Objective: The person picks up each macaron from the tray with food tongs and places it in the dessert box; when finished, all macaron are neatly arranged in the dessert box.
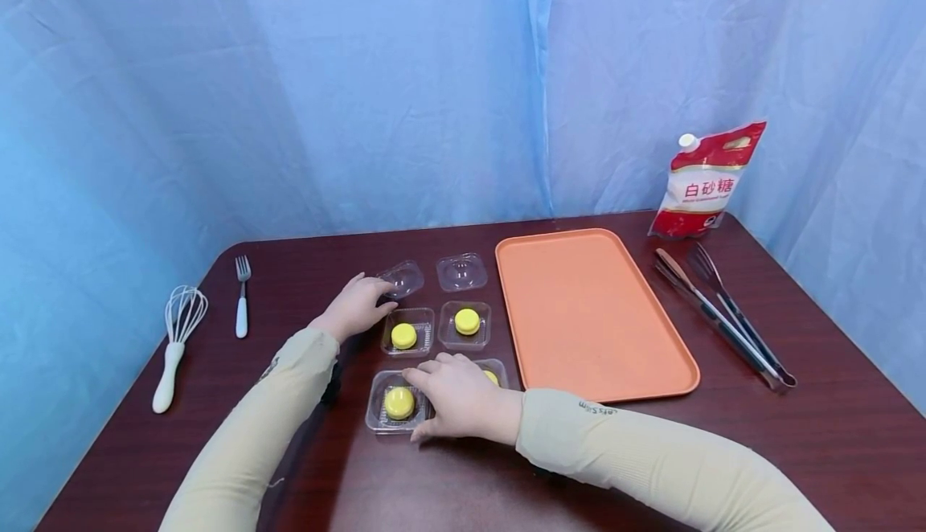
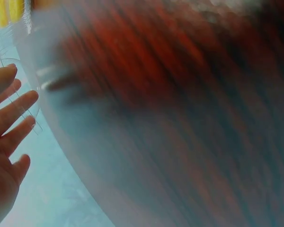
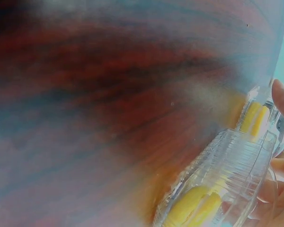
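My left hand touches a clear plastic lid with outstretched fingers; the left wrist view shows its thin outline across them. The lid lies slanted behind a clear box with a yellow macaron. My right hand reaches over the front right box, covering most of it. Its thumb and fingers grip the right side of the front left clear box, which holds another macaron. A clear dome shows over that box in the right wrist view.
Behind the back right box lies another lid. An orange tray is to their right. Tongs and a red sugar bag stand farther right. A fork and whisk lie left.
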`<action>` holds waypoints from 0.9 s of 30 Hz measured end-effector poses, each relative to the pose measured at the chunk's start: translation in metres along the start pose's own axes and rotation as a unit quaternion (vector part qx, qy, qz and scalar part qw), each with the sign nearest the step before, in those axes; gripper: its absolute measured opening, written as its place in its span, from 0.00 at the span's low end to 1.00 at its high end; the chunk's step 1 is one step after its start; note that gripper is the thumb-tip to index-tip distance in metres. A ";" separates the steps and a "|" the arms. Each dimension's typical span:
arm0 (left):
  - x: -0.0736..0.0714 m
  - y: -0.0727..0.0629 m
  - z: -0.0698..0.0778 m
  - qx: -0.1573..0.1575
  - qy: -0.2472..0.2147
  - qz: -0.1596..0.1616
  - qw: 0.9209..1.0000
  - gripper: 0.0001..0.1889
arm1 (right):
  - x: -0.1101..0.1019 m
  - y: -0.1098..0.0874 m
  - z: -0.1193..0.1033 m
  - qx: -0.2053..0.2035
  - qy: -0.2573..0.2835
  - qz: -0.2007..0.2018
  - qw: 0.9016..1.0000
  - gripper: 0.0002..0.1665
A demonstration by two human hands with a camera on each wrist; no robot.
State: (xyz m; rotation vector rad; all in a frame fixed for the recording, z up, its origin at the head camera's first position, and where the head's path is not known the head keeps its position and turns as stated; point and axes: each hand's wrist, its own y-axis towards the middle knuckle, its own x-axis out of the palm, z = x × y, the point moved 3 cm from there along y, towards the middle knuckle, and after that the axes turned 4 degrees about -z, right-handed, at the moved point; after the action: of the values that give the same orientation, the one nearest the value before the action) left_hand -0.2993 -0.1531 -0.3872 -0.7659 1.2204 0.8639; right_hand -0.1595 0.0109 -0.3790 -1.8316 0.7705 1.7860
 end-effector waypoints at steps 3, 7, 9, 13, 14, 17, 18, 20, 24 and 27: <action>0.001 0.000 0.001 -0.005 -0.010 -0.007 1.000 0.17 | 0.000 0.000 0.000 -0.001 -0.001 0.000 1.000 0.43; 0.002 -0.002 0.001 -0.019 -0.032 -0.016 0.999 0.16 | 0.000 0.001 -0.001 -0.002 0.005 -0.004 1.000 0.43; 0.002 -0.003 0.001 -0.021 -0.037 -0.013 0.999 0.16 | 0.000 0.001 -0.002 -0.002 0.007 -0.008 1.000 0.43; 0.001 -0.007 0.000 -0.019 -0.045 -0.002 0.999 0.16 | -0.001 0.001 -0.002 0.000 0.005 -0.011 1.000 0.44; 0.001 -0.008 -0.001 -0.020 -0.050 0.001 0.999 0.16 | -0.001 0.001 -0.002 -0.001 0.004 -0.011 1.000 0.44; -0.001 -0.011 -0.002 -0.023 -0.066 0.010 0.998 0.16 | -0.001 0.001 -0.002 -0.001 0.001 -0.012 1.000 0.44; -0.002 -0.012 -0.003 -0.023 -0.069 0.016 0.997 0.16 | -0.002 0.001 -0.002 -0.002 0.001 -0.011 1.000 0.44; -0.004 -0.014 -0.004 -0.026 -0.077 0.026 0.996 0.16 | -0.002 0.000 -0.002 -0.002 -0.001 -0.010 1.000 0.43; -0.008 -0.017 -0.006 -0.022 -0.080 0.051 0.995 0.17 | -0.002 0.000 -0.001 -0.003 -0.002 -0.012 1.000 0.44; -0.011 -0.020 -0.008 -0.017 -0.081 0.067 0.994 0.17 | -0.001 0.001 -0.001 -0.003 -0.003 -0.016 1.000 0.44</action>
State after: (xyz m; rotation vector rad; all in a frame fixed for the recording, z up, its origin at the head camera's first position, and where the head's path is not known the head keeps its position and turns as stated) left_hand -0.2865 -0.1708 -0.3772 -0.6338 1.1235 1.0394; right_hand -0.1595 0.0099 -0.3779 -1.8316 0.7307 1.7733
